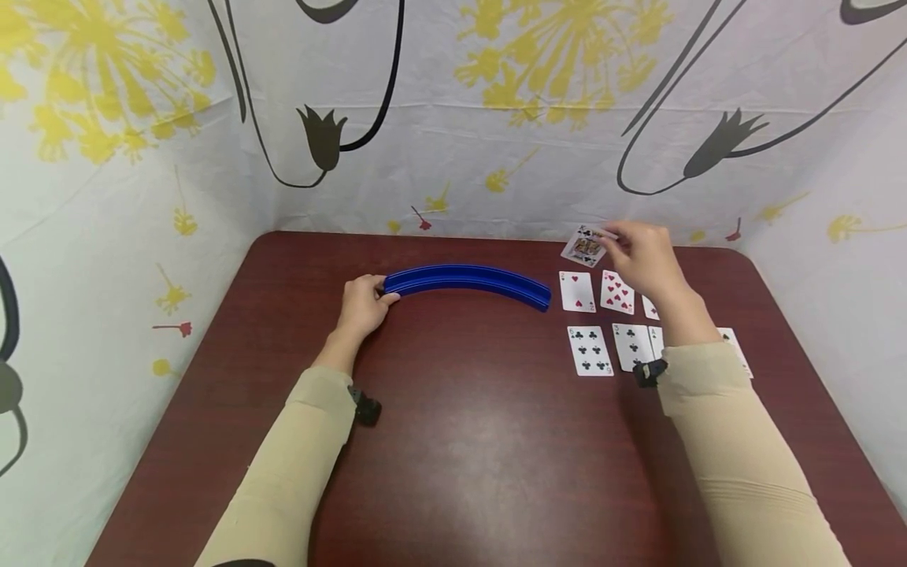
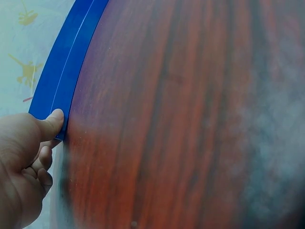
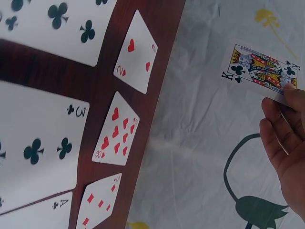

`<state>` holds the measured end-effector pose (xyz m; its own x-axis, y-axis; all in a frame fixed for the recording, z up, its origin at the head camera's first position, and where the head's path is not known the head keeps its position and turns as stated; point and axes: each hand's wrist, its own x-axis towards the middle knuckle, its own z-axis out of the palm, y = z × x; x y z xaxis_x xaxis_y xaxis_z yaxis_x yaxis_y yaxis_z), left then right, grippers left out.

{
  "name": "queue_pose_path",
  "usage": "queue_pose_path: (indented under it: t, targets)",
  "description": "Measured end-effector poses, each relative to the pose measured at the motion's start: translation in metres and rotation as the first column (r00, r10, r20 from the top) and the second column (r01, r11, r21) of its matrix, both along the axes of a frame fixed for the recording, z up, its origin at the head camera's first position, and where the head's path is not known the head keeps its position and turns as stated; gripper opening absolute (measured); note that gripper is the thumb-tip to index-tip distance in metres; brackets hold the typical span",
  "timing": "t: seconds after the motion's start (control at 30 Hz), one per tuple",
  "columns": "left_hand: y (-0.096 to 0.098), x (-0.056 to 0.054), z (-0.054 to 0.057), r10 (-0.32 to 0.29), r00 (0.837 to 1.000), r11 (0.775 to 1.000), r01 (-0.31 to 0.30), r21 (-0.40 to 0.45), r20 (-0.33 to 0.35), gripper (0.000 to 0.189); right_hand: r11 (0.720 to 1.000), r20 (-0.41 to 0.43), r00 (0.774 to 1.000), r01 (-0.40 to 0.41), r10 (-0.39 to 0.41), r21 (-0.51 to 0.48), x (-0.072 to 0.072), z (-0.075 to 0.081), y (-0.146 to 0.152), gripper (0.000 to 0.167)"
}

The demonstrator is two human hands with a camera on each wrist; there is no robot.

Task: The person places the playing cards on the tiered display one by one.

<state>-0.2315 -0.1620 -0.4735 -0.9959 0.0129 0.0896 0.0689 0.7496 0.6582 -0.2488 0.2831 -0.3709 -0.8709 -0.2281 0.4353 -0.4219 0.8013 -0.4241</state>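
Note:
My left hand (image 1: 363,305) pinches the left end of a long curved blue card holder (image 1: 468,277) with grooves along it, thumb on its near side. In the left wrist view, the thumb lies flat against the blue wall of the holder (image 2: 71,57). A king of clubs (image 1: 584,246) is pinched by one end between thumb and fingers of my right hand (image 1: 648,256), tilted above the table's back edge. The right wrist view shows the king's face (image 3: 259,71) turned to the camera. No cards stand in the holder.
Face-up cards lie in two rows on the right: two of hearts (image 1: 577,293), eight of hearts (image 1: 616,293) and five of diamonds (image 3: 97,205) behind; six of clubs (image 1: 590,351), three of clubs (image 1: 631,346) and ace of clubs (image 3: 47,214) nearer. My right forearm partly covers another card (image 1: 737,350).

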Motion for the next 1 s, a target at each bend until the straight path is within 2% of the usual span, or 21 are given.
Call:
queue_pose_path:
  t: [0.63,1.0]
  targets:
    - [0.000,0.001,0.000,0.007,1.000,1.000,-0.008,0.026,0.018,0.047,0.996,-0.051,0.995,-0.092,0.090,-0.024,-0.010,-0.002,-0.027,0.015]
    - [0.000,0.001,0.000,0.011,1.000,1.000,-0.011,0.017,0.012,0.047,0.993,-0.015,0.995,-0.102,0.102,-0.051,-0.011,-0.001,-0.042,0.016]
